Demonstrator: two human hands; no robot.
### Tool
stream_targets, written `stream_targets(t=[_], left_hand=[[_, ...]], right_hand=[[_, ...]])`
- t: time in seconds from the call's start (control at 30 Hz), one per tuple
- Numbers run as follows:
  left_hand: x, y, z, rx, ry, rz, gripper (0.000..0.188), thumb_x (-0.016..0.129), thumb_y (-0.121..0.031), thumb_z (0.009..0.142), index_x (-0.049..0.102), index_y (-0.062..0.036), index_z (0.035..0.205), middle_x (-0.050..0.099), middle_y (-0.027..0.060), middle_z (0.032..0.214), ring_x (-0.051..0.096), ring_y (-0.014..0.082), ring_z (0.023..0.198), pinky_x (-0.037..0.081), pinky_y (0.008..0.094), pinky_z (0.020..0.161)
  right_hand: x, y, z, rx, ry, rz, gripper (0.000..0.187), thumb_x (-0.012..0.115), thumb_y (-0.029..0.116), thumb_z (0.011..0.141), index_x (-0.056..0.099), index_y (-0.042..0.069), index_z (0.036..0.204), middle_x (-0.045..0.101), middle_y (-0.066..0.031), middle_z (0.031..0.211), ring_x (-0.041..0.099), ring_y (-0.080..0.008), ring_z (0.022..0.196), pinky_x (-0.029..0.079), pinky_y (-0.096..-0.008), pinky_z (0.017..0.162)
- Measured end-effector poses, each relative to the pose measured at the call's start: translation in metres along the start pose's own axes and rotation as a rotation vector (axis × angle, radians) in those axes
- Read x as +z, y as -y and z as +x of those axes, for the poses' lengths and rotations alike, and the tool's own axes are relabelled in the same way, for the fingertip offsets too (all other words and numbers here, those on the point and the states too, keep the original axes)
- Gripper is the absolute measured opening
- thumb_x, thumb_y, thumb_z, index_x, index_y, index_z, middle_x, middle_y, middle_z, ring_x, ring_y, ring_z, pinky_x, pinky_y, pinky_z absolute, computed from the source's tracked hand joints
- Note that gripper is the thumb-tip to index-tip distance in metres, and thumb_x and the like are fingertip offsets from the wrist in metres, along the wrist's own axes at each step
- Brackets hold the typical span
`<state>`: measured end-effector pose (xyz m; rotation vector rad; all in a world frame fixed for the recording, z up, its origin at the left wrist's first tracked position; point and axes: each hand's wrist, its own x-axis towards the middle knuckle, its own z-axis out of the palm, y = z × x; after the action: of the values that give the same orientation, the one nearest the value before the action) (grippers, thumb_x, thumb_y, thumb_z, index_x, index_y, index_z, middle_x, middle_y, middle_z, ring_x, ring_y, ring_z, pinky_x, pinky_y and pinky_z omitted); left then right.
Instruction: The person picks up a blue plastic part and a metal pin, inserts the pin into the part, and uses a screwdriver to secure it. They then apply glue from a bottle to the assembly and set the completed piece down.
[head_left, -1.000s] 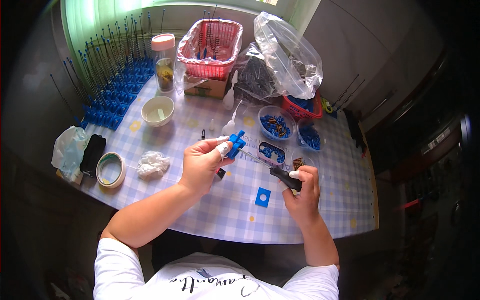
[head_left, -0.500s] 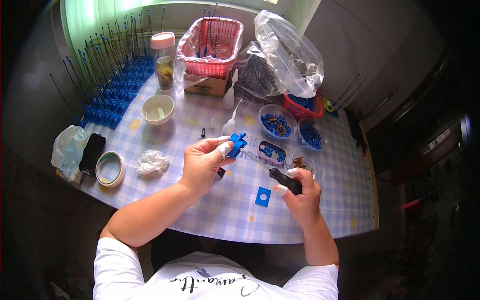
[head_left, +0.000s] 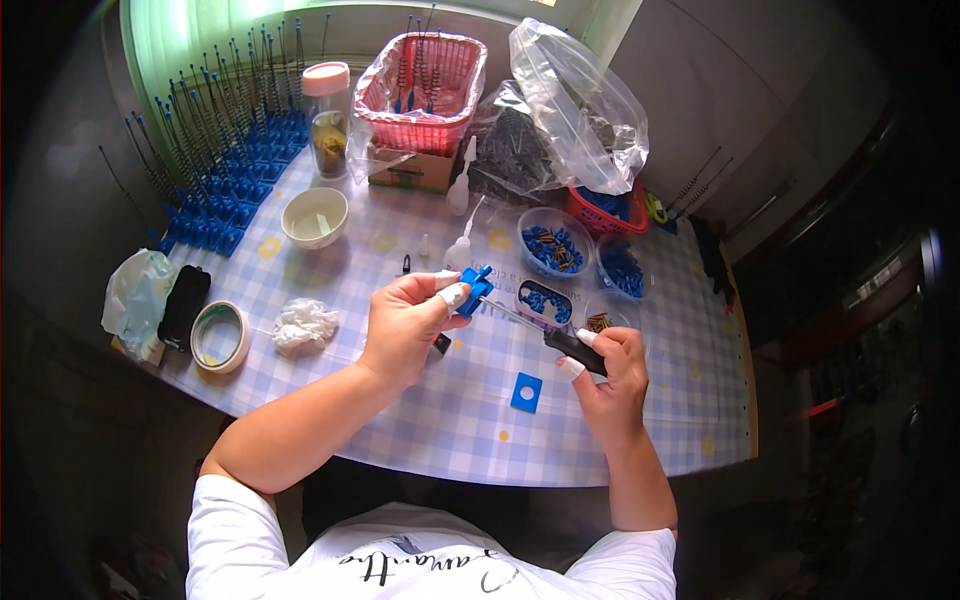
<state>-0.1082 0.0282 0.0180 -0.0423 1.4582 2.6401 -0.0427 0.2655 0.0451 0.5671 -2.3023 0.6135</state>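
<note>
Pinched in my left hand (head_left: pixel 412 322) is a small blue plastic part (head_left: pixel 477 287), raised above the table; its lower portion is hidden by my fingers. My right hand (head_left: pixel 612 382) grips the black handle of a screwdriver (head_left: pixel 578 351), whose metal shaft runs up and left to the blue part. The tip meets that part, but the exact contact is too small to make out. White wraps cover fingertips on both hands. Between my hands, nearer to me, a flat blue square plate (head_left: pixel 526 393) with a round hole lies on the checked tablecloth (head_left: pixel 470 430).
Clear bowls of blue parts (head_left: pixel 553 245) and a bowl of brass-coloured pieces (head_left: pixel 600 321) stand right of centre. A pink basket (head_left: pixel 420 130) sits on a box behind. Left are a white bowl (head_left: pixel 314 218), tape roll (head_left: pixel 219 337), crumpled tissue (head_left: pixel 305 327) and rows of blue spring-topped pieces (head_left: pixel 215 215).
My right hand and the screwdriver handle have shifted slightly up and to the right, with the thumb and fingers repositioned on the handle. My left hand and the blue part have barely moved.
</note>
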Motion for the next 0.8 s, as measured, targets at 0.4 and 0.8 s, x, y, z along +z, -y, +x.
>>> stream_targets(t=[0.4,0.8], left_hand=[[0.0,0.0,-0.001,0.018,0.019,-0.054,0.015,0.069,-0.01,0.088,0.062,-0.0016,0.099,0.067,0.0071,0.096,0.066,0.0132,0.086,0.058,0.0296,0.073],[0.0,-0.001,-0.001,0.022,0.011,-0.057,0.016,0.068,-0.009,0.089,0.063,-0.0008,0.101,0.067,0.0076,0.096,0.067,0.0127,0.085,0.06,0.0271,0.07]], right_hand=[[0.001,0.005,-0.002,0.001,0.02,0.034,0.044,0.081,0.015,0.074,0.049,0.005,0.103,0.056,-0.0148,0.094,0.062,-0.0285,0.079,0.052,-0.0346,0.061],[0.002,-0.005,-0.004,0.007,0.051,0.067,0.038,0.079,0.021,0.078,0.057,0.002,0.102,0.062,-0.015,0.086,0.064,-0.0313,0.077,0.052,-0.0374,0.066]])
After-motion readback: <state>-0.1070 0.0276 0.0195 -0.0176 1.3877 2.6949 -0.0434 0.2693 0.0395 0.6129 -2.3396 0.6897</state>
